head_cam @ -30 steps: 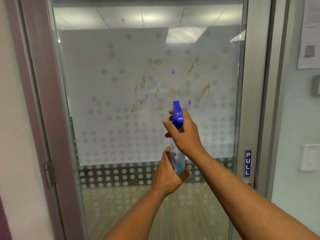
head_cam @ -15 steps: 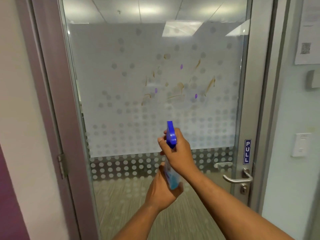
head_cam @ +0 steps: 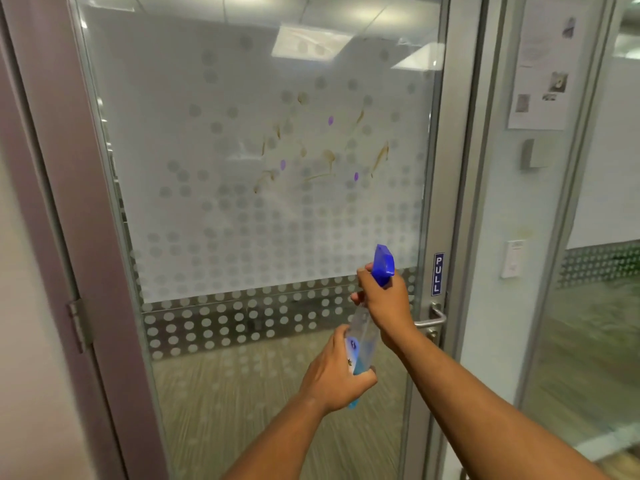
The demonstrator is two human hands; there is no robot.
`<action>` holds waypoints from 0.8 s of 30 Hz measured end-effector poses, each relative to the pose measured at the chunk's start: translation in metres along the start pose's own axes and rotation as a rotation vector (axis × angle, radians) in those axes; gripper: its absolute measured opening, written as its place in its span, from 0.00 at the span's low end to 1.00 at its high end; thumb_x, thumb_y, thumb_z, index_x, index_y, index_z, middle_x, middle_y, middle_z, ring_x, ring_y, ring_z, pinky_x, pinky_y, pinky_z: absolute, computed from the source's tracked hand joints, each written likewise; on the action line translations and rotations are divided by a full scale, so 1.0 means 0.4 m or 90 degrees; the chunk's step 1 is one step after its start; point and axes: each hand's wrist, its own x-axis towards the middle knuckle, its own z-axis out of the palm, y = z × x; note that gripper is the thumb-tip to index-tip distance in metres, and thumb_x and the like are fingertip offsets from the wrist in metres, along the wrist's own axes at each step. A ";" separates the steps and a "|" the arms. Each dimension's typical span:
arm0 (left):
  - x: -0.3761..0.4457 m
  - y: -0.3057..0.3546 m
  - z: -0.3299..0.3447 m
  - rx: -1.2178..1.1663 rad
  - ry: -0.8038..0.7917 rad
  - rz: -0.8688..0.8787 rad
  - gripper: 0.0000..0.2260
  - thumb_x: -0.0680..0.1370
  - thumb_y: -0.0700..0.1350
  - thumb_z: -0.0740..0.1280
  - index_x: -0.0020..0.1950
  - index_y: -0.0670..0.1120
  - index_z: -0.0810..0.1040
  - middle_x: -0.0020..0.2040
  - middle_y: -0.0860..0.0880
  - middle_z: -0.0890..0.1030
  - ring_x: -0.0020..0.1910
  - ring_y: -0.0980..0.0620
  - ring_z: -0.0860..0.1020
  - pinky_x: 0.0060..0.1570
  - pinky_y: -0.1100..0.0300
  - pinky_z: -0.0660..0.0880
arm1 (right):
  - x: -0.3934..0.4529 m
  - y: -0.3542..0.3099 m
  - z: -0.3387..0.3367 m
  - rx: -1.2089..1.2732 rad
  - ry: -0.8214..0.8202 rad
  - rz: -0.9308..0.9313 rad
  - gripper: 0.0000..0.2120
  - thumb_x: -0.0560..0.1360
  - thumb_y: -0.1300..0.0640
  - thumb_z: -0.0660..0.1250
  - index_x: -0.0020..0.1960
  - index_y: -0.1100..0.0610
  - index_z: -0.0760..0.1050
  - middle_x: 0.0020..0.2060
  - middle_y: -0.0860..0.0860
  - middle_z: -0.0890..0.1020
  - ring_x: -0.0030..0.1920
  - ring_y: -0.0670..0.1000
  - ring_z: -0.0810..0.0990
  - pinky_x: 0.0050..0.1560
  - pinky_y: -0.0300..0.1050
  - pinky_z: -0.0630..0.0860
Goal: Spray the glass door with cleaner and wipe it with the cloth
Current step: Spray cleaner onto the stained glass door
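Note:
The glass door (head_cam: 214, 216) fills the view, frosted with a dot pattern. Brown smears and small purple spots (head_cam: 322, 157) mark its upper middle. A clear spray bottle (head_cam: 363, 337) with blue liquid and a blue trigger head (head_cam: 383, 265) is held in front of the door's lower right. My right hand (head_cam: 384, 299) grips the bottle's neck under the trigger head. My left hand (head_cam: 332, 375) wraps around the bottle's base. The nozzle points toward the glass. No cloth is in view.
A metal lever handle (head_cam: 434, 320) and a blue PULL sign (head_cam: 438, 274) sit on the door's right stile. The hinge side frame (head_cam: 74, 323) stands at left. Right of the door are a wall with a paper notice (head_cam: 540, 64), a switch (head_cam: 514, 258) and another glass panel.
Both hands and the bottle have dropped lower and shifted right in the view, away from the smears. The view has swung, so the door handle and the right wall show more.

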 end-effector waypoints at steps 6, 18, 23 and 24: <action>-0.035 -0.032 -0.005 0.002 0.004 0.005 0.42 0.68 0.64 0.69 0.77 0.56 0.53 0.66 0.59 0.70 0.60 0.55 0.77 0.59 0.57 0.78 | -0.054 0.013 0.004 -0.051 -0.028 -0.012 0.20 0.76 0.48 0.71 0.65 0.52 0.72 0.52 0.52 0.82 0.44 0.52 0.87 0.52 0.49 0.83; -0.023 0.081 0.097 -0.087 0.011 0.071 0.40 0.67 0.60 0.72 0.74 0.61 0.56 0.63 0.57 0.74 0.57 0.56 0.79 0.55 0.53 0.82 | -0.129 0.023 -0.256 -0.265 -0.189 -0.078 0.34 0.69 0.33 0.70 0.69 0.48 0.71 0.61 0.43 0.81 0.61 0.42 0.80 0.64 0.50 0.77; -0.015 0.179 0.226 -0.113 -0.044 0.116 0.41 0.67 0.59 0.73 0.75 0.64 0.55 0.64 0.58 0.76 0.58 0.57 0.80 0.56 0.51 0.82 | -0.173 0.011 -0.453 -0.327 -0.207 -0.030 0.28 0.70 0.39 0.72 0.68 0.41 0.72 0.61 0.41 0.81 0.61 0.42 0.80 0.65 0.52 0.77; -0.015 0.204 0.260 -0.119 -0.055 0.125 0.40 0.68 0.58 0.73 0.76 0.64 0.56 0.64 0.58 0.77 0.58 0.57 0.80 0.57 0.51 0.81 | -0.182 0.013 -0.501 -0.333 -0.201 -0.024 0.29 0.70 0.39 0.73 0.69 0.42 0.72 0.62 0.41 0.81 0.61 0.42 0.80 0.65 0.52 0.77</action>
